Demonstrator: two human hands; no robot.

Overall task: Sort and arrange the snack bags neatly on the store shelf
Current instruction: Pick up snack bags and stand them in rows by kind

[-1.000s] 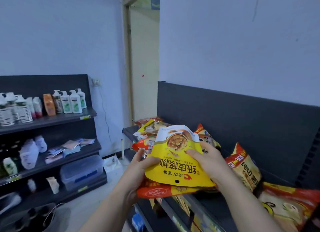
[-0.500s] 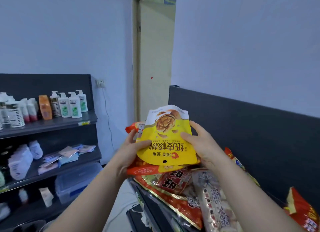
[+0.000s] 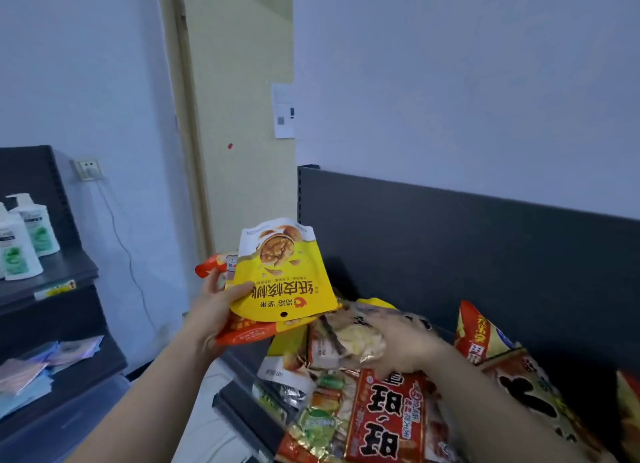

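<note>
**Sorting under way: chosen bags held in the left hand (image 3: pixel 214 310) above the store shelf (image 3: pixel 450 248).**
We see a loose heap of snack bags (image 3: pixel 381 424) lying overlapped on the shelf, unsorted as we judge it. The left hand pinches a yellow walnut bag (image 3: pixel 284 282) stacked on an orange bag (image 3: pixel 247 336), thumb on top, probably to keep picked bags clear of the heap. The right hand (image 3: pixel 407 346) lies on a pale crinkled bag (image 3: pixel 346 341); blur hides whether its fingers have closed. The shelf's dark back panel stands against a pale wall (image 3: pixel 450 82); a second shelf unit (image 3: pixel 65 272) at left carries pump bottles (image 3: pixel 20 251).
</note>
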